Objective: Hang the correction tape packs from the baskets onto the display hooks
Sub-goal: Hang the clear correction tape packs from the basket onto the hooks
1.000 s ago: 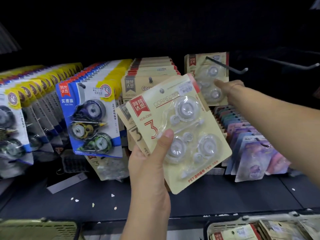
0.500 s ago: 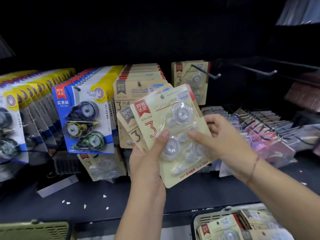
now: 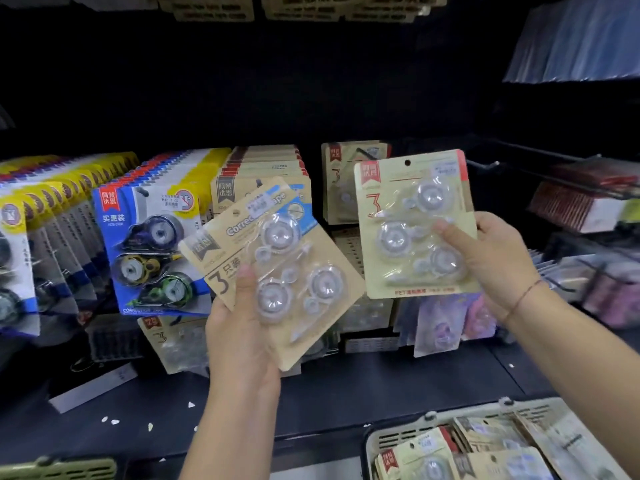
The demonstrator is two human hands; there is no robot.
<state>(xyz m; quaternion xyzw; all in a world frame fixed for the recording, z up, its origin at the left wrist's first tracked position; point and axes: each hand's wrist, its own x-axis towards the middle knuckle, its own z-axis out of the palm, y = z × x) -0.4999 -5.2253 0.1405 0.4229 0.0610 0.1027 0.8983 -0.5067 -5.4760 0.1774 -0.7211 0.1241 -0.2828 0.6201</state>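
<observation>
correction tape pack [image 3: 412,216], pale yellow with three clear dispensers, stands upright in the right hand [image 3: 498,265], thumb on its blister, fingers behind its right edge. the left hand [image 3: 239,327] grips a tilted kraft pack [image 3: 277,268] low on its left side, thumb on the front. behind the pale pack a hung pack [image 3: 341,181] of the same kind is partly covered by it, and a dark hook [image 3: 485,164] pokes out just right of its top edge, the rest hidden. further left hang a kraft row [image 3: 263,164] and blue packs [image 3: 149,251]; purple packs [image 3: 443,320] sit below the right hand. a white label strip [image 3: 93,386] lies on the dark shelf [image 3: 329,400]. a beige basket [image 3: 398,433] holding more packs is at lower right, a green basket [image 3: 59,470] at lower left. half a second ago both hands held one stack with the pale pack on top; now the right hand holds it apart to the right, baring the kraft pack.
</observation>
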